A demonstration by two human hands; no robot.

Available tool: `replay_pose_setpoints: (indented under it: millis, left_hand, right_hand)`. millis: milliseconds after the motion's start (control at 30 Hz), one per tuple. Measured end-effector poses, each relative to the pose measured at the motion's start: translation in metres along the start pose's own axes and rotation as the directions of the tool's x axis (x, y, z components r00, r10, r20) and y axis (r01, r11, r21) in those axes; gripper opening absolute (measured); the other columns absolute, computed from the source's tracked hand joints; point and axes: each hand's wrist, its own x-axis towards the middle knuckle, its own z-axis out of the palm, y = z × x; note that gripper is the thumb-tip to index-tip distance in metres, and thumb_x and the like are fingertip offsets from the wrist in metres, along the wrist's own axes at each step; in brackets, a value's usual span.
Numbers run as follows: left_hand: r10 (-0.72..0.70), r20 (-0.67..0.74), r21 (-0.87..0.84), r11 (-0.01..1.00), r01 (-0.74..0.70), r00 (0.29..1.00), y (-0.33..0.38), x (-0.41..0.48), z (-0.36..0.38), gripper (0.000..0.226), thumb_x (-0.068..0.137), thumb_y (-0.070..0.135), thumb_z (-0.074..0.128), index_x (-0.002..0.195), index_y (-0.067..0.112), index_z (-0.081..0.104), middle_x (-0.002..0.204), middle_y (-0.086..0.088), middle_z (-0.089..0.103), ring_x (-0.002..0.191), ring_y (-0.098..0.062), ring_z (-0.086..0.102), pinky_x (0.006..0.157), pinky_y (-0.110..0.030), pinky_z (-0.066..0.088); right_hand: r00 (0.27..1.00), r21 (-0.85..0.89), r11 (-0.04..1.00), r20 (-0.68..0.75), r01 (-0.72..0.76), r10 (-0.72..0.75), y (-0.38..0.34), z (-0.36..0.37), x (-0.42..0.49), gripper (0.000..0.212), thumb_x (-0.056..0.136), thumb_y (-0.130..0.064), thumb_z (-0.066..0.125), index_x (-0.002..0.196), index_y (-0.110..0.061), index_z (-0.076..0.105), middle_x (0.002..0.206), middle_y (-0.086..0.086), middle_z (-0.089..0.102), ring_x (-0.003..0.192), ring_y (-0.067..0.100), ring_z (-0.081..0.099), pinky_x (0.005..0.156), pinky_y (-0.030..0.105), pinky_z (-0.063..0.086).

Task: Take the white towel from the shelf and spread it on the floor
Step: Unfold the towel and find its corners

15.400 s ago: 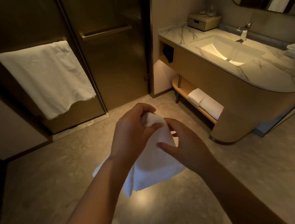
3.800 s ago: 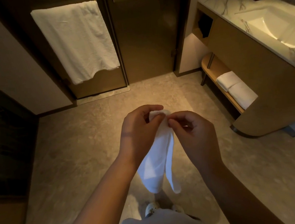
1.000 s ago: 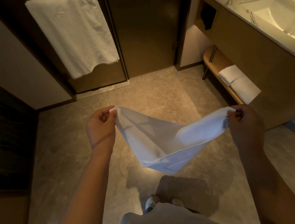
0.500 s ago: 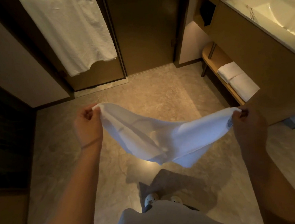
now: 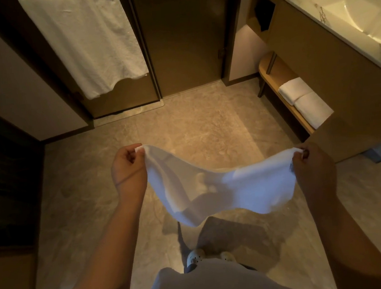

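Observation:
A small white towel [image 5: 218, 188] hangs stretched between my two hands, above the stone floor [image 5: 197, 127]. My left hand [image 5: 128, 170] pinches its left corner and my right hand [image 5: 311, 170] pinches its right corner. The cloth sags in the middle and its lower edge droops toward my feet. It casts a shadow on the floor below. The wooden shelf [image 5: 279, 86] under the vanity sits at the right.
Two folded white towels [image 5: 305, 100] lie on the shelf. A large white towel [image 5: 86, 40] hangs on a dark door at upper left. The marble vanity with sink [image 5: 362, 9] fills the upper right. My shoes [image 5: 196, 258] stand below the cloth.
The towel, bunched between my hands seconds ago, is now pulled open wide. In the last second my hands moved apart and the cloth's middle flattened and sagged lower.

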Motion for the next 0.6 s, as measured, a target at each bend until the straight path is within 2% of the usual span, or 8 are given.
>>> replay_pose_setpoints:
  millis: [200, 300, 467, 600]
  left_hand:
    - [0.006, 0.133, -0.030, 1.000, -0.002, 0.991, 0.011, -0.011, 0.020, 0.013, 0.091, 0.014, 0.059, 0.097, 0.020, 0.069, 0.087, 0.010, 0.068, 0.077, 0.003, 0.062, 0.064, -0.008, 0.046]
    - [0.024, 0.179, -0.040, 0.999, -0.017, 0.984, 0.020, -0.014, 0.033, 0.014, 0.091, 0.014, 0.060, 0.093, 0.024, 0.070, 0.088, 0.013, 0.068, 0.077, 0.011, 0.061, 0.062, -0.005, 0.045]
    - [0.069, 0.184, -0.059, 0.997, -0.059, 0.980, 0.035, -0.012, 0.059, 0.014, 0.090, 0.018, 0.060, 0.092, 0.027, 0.070, 0.089, 0.012, 0.070, 0.081, 0.006, 0.063, 0.071, -0.016, 0.046]
    - [0.136, 0.192, -0.050, 0.990, -0.129, 0.972, 0.042, -0.012, 0.083, 0.015, 0.090, 0.020, 0.061, 0.090, 0.032, 0.069, 0.087, 0.014, 0.070, 0.082, 0.004, 0.063, 0.072, -0.017, 0.048]
  right_hand:
    - [0.999, 0.050, 0.999, 0.030, -0.016, 0.014, -0.001, 0.005, -0.001, 0.018, 0.091, -0.013, 0.053, 0.105, -0.009, 0.063, 0.095, 0.010, 0.068, 0.085, 0.021, 0.061, 0.075, 0.028, 0.043]
    - [0.999, 0.072, 0.997, 0.042, -0.003, 0.000, -0.002, 0.006, 0.004, 0.018, 0.092, -0.015, 0.053, 0.106, -0.012, 0.063, 0.094, 0.007, 0.067, 0.082, 0.015, 0.058, 0.074, 0.026, 0.041]
    - [0.998, 0.097, 0.994, 0.043, 0.038, -0.043, 0.004, 0.001, 0.023, 0.018, 0.094, -0.018, 0.051, 0.107, -0.014, 0.063, 0.094, 0.006, 0.067, 0.082, 0.014, 0.058, 0.077, 0.028, 0.044]
    - [0.995, 0.098, 0.991, 0.006, 0.094, -0.095, 0.010, -0.002, 0.041, 0.018, 0.093, -0.016, 0.052, 0.105, -0.011, 0.064, 0.090, 0.006, 0.067, 0.078, 0.011, 0.056, 0.073, 0.025, 0.042]
